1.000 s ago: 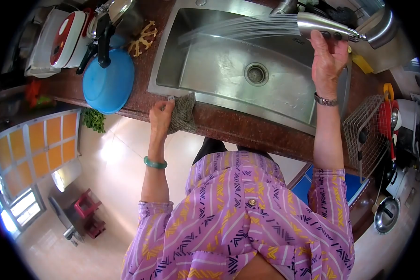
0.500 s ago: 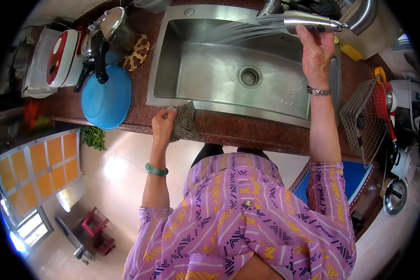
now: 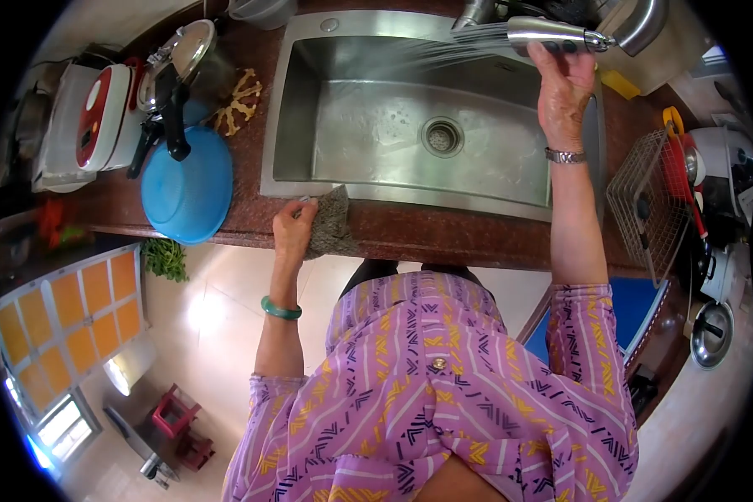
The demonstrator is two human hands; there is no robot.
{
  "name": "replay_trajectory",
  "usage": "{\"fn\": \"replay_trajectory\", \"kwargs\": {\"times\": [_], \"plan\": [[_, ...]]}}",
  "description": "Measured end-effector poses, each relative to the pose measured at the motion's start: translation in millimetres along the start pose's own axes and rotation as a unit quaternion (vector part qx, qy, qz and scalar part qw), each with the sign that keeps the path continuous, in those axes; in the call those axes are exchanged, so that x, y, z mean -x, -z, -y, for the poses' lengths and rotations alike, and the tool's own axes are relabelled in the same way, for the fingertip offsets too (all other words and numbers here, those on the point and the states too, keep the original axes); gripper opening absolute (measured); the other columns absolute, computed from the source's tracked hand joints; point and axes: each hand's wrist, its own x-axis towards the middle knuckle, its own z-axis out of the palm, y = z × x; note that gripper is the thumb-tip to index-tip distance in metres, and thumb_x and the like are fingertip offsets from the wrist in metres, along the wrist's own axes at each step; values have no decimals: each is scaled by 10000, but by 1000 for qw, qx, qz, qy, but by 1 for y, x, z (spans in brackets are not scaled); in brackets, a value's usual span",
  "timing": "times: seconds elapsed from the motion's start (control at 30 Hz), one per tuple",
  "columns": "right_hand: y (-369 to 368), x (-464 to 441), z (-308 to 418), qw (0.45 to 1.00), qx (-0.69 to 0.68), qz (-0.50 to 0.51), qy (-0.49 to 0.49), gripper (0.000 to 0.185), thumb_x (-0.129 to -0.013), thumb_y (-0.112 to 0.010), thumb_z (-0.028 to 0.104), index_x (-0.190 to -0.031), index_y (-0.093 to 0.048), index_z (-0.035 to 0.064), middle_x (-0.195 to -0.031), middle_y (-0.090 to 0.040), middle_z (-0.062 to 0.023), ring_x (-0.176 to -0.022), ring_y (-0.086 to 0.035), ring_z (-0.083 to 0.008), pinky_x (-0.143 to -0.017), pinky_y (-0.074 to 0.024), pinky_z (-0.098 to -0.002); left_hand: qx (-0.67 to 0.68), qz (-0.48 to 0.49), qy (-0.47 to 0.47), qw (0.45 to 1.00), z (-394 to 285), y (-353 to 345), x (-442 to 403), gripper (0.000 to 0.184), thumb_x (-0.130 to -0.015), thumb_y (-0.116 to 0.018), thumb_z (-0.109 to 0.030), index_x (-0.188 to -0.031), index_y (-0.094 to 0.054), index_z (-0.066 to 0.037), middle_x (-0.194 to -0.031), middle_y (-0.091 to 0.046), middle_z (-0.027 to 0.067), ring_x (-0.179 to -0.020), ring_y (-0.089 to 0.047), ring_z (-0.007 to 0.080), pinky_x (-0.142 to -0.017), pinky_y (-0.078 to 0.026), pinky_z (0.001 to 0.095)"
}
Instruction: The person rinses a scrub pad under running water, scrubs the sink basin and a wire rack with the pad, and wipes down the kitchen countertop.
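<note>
My right hand (image 3: 567, 100) grips the silver spray head of the faucet (image 3: 548, 35), high over the right side of the steel sink (image 3: 376, 191). A fan of water (image 3: 443, 48) shoots leftward from it along the sink's back wall. At the front left corner of the sink, my left hand (image 3: 293, 230) is closed on a grey-brown cloth (image 3: 330, 224), which lies on the counter edge. The sink's basin is wet, and its round drain (image 3: 442, 136) shows uncovered.
Left of the sink are a blue plastic basin (image 3: 186, 188), a pressure cooker (image 3: 171, 75) and a wooden trivet (image 3: 239, 102). A wire basket (image 3: 644, 205) stands on the right. Green leaves (image 3: 166, 258) lie below the counter at left.
The view has shifted slightly. My right hand still holds the spray head with water running, and my left hand stays on the cloth.
</note>
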Motion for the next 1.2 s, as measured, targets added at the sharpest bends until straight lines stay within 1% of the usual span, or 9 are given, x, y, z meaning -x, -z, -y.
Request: {"fn": "replay_trajectory", "kwargs": {"times": [0.23, 0.27, 0.3, 0.5, 0.77, 0.97, 1.03, 1.1, 1.2], "plan": [[7, -5, 20, 995, 97, 14, 16, 379, -792, -670, -11, -1137, -517, 21, -1077, -601, -68, -991, -564, -144, -891, -447, -282, 3, -7, -24, 1000, -6, 1, 1, 325, -808, -650, -304, -840, -664, 19, -707, -642, 154, -657, -559, 165, -649, -453, 318], [-7, -5, 32, 992, 119, -15, 27, 352, -770, -668, -6, -1088, -520, 19, -974, -601, -41, -869, -576, -115, -756, -483, -243, 12, 0, -22, 1000, -2, 1, -1, 324, -809, -653, -296, -839, -662, 26, -717, -647, 155, -671, -561, 157, -656, -452, 316], [-2, -6, 30, 994, 110, -2, -5, 460, -755, -684, -27, -1162, -476, 32, -1071, -578, -54, -949, -571, -140, -810, -485, -259, 13, 7, -25, 1000, 2, 1, -3, 324, -809, -653, -296, -839, -662, 26, -717, -647, 155, -671, -561, 157, -656, -452, 316], [14, -9, 27, 994, 102, 30, -5, 475, -765, -676, -29, -1189, -467, 25, -1016, -588, -46, -913, -576, -121, -784, -496, -251, -9, -5, -31, 999, -1, 2, -1, 315, -815, -649, -276, -863, -654, 36, -725, -645, 140, -676, -550, 161, -673, -448, 309], [27, -12, 48, 985, 163, 49, -12, 346, -769, -672, -17, -1057, -483, 24, -931, -580, -36, -853, -583, -114, -764, -499, -243, 46, -5, -17, 999, -8, 0, 5, 319, -833, -631, -268, -856, -643, 49, -714, -611, 78, -697, -507, 129, -663, -426, 298], [38, -16, 83, 936, 341, 77, -39, 250, -800, -640, 36, -1000, -490, 27, -804, -556, -16, -716, -541, -86, -644, -450, -221, 92, 17, 11, 996, 1, 0, 2, 295, -851, -614, -266, -820, -656, 25, -743, -614, 50, -704, -505, 121, -661, -420, 285], [42, -18, 87, 885, 457, 89, 2, 268, -779, -654, 76, -986, -492, 24, -729, -527, -29, -626, -485, -96, -566, -410, -249, 82, 19, 18, 996, -2, 1, 3, 284, -866, -609, -262, -863, -665, 16, -773, -617, 34, -712, -534, 113, -655, -423, 247], [55, -21, 82, 872, 482, 88, -9, 305, -760, -666, 115, -1000, -500, 29, -696, -505, -50, -578, -456, -128, -536, -391, -278, 76, 24, 7, 997, 4, 2, 1, 288, -872, -602, -264, -872, -664, 17, -787, -622, 39, -716, -539, 116, -655, -426, 246], [63, -23, 80, 869, 481, 96, 55, 400, -753, -666, 138, -1099, -494, 37, -710, -506, -75, -602, -488, -193, -555, -406, -322, 99, 31, 5, 995, 3, 3, 3, 296, -872, -601, -271, -882, -664, 17, -802, -627, 48, -725, -545, 121, -666, -438, 253]]}}
